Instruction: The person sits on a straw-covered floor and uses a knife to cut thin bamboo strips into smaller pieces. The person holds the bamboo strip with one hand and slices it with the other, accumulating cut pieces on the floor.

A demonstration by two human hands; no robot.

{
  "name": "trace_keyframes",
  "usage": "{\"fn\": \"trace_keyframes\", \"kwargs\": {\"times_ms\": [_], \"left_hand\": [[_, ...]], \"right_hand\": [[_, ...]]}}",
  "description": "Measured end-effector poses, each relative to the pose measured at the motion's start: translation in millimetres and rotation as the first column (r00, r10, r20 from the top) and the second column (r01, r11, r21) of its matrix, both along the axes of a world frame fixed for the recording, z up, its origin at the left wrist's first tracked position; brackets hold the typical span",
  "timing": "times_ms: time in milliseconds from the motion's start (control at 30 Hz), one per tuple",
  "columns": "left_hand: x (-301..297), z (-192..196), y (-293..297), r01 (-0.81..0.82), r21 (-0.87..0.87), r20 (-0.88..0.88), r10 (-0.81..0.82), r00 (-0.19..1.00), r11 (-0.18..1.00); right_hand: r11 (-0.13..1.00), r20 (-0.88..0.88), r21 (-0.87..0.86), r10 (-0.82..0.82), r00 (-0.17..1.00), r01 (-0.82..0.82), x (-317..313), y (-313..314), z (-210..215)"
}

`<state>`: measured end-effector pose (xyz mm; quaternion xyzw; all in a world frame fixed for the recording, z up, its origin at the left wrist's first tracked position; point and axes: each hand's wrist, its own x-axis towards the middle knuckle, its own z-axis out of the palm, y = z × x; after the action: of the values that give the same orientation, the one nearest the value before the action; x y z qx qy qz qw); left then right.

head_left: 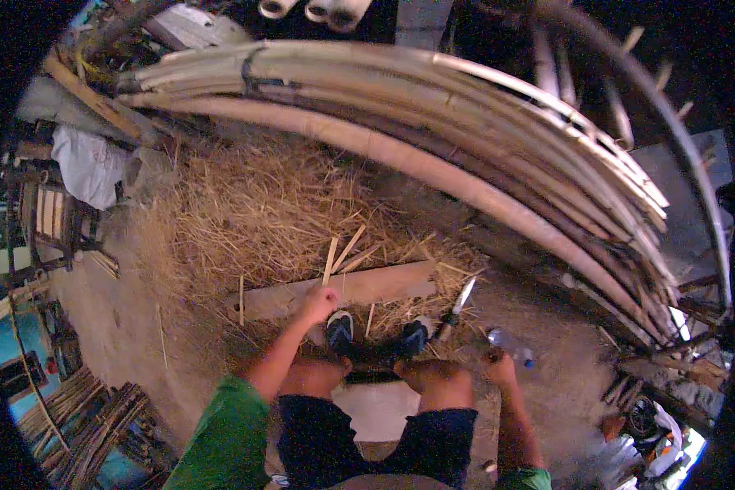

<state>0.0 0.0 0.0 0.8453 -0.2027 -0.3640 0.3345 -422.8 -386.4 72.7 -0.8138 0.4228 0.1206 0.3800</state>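
Observation:
My left hand (320,304) is closed at the near side of a flat pale board (384,283) on the floor. A short bamboo strip (330,261) rises from its fingers. More cut strips (349,248) lie just beyond, on the shavings. My right hand (501,369) is closed low beside my right knee, round something dark that I cannot make out. Right in front of it is a small clear plastic thing (496,336), perhaps a bottle. A knife (463,297) with a bright blade lies between the board and my right hand, its tip pointing away.
A heap of shavings (253,204) spreads beyond the board. Long bamboo poles (384,143) are stacked across the back and right. Bundled sticks (98,420) lie at lower left. A white sack (90,166) hangs at left. My sandalled feet (340,328) stand by the board.

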Motion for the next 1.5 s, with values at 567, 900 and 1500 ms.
{"fn": "trace_keyframes", "kwargs": {"times_ms": [567, 900, 1500], "left_hand": [[90, -175, -76, -0.292, -0.063, -0.564, 0.207, 0.799, 0.954], [85, -88, -2, -0.109, -0.171, -0.044, 0.103, 0.994, 0.979], [90, -252, -98, 0.13, 0.291, 0.655, -0.296, 0.695, 0.948]], "right_hand": [[0.996, -0.075, 0.017, 0.092, 0.993, -0.091, -7, -14, -325], [0.935, -0.195, -0.351, -0.129, 0.972, 0.053, -93, -42, -353], [0.808, 0.208, -0.503, -0.232, 0.95, 0.307, -132, -48, -4]]}}
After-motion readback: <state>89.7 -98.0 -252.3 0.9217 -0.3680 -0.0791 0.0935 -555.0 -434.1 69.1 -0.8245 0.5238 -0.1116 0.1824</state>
